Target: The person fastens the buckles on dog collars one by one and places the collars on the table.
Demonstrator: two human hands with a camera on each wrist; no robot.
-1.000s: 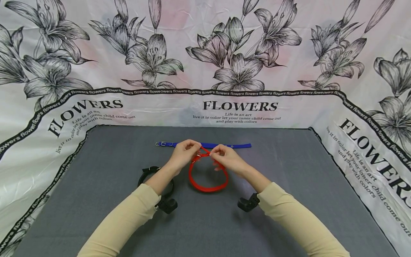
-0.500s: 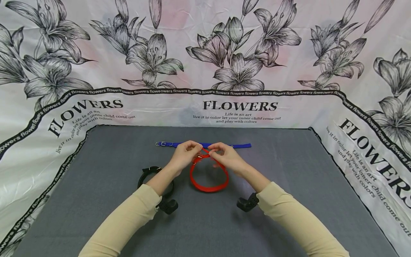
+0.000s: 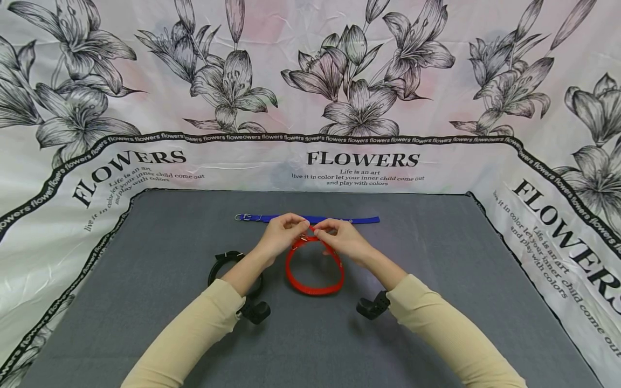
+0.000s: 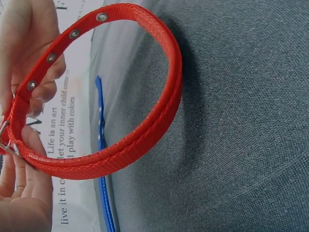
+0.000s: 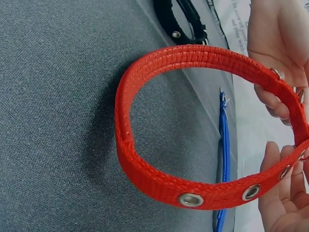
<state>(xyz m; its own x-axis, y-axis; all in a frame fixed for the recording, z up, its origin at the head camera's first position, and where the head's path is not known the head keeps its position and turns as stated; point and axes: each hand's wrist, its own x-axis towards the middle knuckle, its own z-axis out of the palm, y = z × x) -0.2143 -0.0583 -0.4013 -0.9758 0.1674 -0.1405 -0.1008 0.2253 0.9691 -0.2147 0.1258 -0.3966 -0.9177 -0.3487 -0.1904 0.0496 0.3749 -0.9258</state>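
A red collar [image 3: 314,291] with metal eyelets is bent into a round loop, its buckle end at the far side between the two hands. My left hand [image 3: 280,236] pinches it beside the buckle [image 4: 7,140]. My right hand [image 3: 343,237] pinches the strap close to the left fingertips. The fingertips partly hide the strap end. In the right wrist view the row of eyelets [image 5: 191,199] runs along the loop toward my right hand [image 5: 285,205]. A shadow lies on the cloth beside the loop.
A blue collar [image 3: 365,220] lies stretched flat behind the hands, partly covered by them. A black collar [image 3: 220,264], buckled in a loop, lies left, partly under the left forearm. Grey cloth [image 3: 427,323] covers the table, with a white flower-printed border [image 3: 359,167] behind.
Both hands have drawn slightly closer together over the buckle. The near side of the red loop has dipped a little toward me. The blue and black collars have not moved.
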